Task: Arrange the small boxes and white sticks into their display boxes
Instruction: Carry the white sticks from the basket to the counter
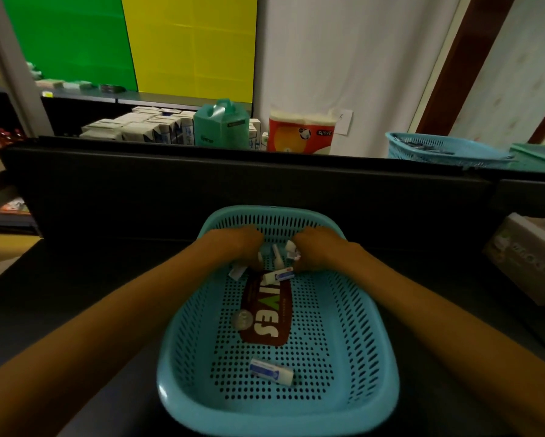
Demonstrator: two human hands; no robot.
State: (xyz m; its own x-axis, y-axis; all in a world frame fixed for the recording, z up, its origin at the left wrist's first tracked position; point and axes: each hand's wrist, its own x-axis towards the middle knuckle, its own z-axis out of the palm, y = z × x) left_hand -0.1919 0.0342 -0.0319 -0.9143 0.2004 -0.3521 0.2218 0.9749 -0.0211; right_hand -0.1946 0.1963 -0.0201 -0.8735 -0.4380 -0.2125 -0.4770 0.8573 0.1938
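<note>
A teal perforated basket [359, 357] sits on the dark counter in front of me. Both my hands reach into its far end. My left hand [236, 244] curls around small white boxes, one of which [237, 272] pokes out below its fingers. My right hand [318, 247] grips more small white items [291, 250]. A white stick [276, 258] lies between the hands. One small white-and-blue box [279, 275] lies just under my right fingers, another [271, 372] near the basket's front. A brown flat pack with white letters [266, 313] lies in the middle.
A round clear lid [242, 320] rests beside the brown pack. An open cardboard display box [529, 260] stands at the right on the counter. A second teal basket [444, 151] sits behind the dark back wall, with stacked cartons [145, 127] and paper rolls [301, 130] beyond.
</note>
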